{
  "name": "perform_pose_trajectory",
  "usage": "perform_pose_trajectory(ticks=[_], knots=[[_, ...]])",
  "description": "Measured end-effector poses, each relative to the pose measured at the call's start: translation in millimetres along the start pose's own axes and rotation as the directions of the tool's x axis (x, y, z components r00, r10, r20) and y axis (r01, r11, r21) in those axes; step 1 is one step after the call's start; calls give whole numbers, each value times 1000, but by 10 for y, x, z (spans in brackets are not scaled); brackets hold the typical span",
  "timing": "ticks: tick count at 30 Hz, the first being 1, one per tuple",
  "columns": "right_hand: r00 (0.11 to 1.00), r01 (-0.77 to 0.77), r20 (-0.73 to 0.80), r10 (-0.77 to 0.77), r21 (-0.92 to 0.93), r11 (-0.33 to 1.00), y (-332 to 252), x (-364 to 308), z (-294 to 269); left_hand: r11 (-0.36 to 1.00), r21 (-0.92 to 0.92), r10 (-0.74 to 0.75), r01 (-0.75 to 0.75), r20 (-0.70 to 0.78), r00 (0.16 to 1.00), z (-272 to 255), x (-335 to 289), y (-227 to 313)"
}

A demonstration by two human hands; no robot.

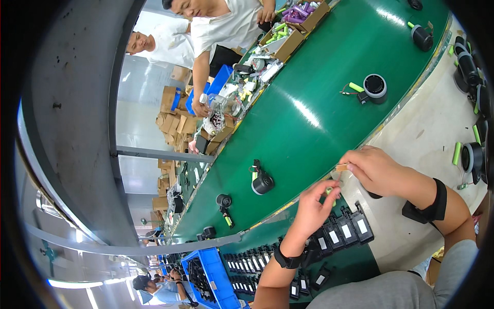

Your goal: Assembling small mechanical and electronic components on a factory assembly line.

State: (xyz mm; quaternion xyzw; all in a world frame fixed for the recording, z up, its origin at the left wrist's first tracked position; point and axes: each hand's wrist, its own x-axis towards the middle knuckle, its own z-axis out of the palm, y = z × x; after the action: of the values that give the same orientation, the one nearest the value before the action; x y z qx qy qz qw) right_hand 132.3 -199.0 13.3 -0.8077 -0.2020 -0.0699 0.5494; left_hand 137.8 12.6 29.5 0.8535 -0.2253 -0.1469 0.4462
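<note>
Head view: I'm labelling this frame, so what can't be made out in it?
All in the head view:
Green piece: partly covered by the left hand.
Orange piece: right end hidden by the right hand.
Blue bin: lower part cut off by the bottom edge.
Rightmost black units: cut off by the dark lens rim.

A glossy green conveyor belt (329,77) crosses the room. A grey metal frame (72,139) stands alongside. Pale wall panels (140,100) form the background. Fluorescent tubes (77,284) are lit.

The small piece (341,167) is orange-tan, the cylinder (330,191) lime green, the belt (319,77) green, the bin (220,275) blue.
</note>
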Motion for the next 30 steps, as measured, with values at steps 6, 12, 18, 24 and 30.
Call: perform_pose_trajectory(ticks=[6, 12, 18, 24, 30], knots=[[987, 148, -12, -158, -284, 947, -48, -134, -28, 989, -54, -131, 136, 82, 988, 110, -171, 185], [934, 355, 102, -342, -359, 863, -55, -179, 203, 865, -245, -451, 438, 1, 892, 70, -498, 88], [920, 385, 219, -325, -359, 850, -108, -228, 167, 793, -354, -526, 496, 11, 850, 409, -743, 99], [904, 415, 294, -312, -421, 806, -46, -269, 212, 900, -180, -419, 397, -107, 902, 779, -749, 28], [879, 443, 359, -314, -372, 815, -30, -241, 263, 949, 309, -16, 69, -170, 985, 795, -709, 50]])
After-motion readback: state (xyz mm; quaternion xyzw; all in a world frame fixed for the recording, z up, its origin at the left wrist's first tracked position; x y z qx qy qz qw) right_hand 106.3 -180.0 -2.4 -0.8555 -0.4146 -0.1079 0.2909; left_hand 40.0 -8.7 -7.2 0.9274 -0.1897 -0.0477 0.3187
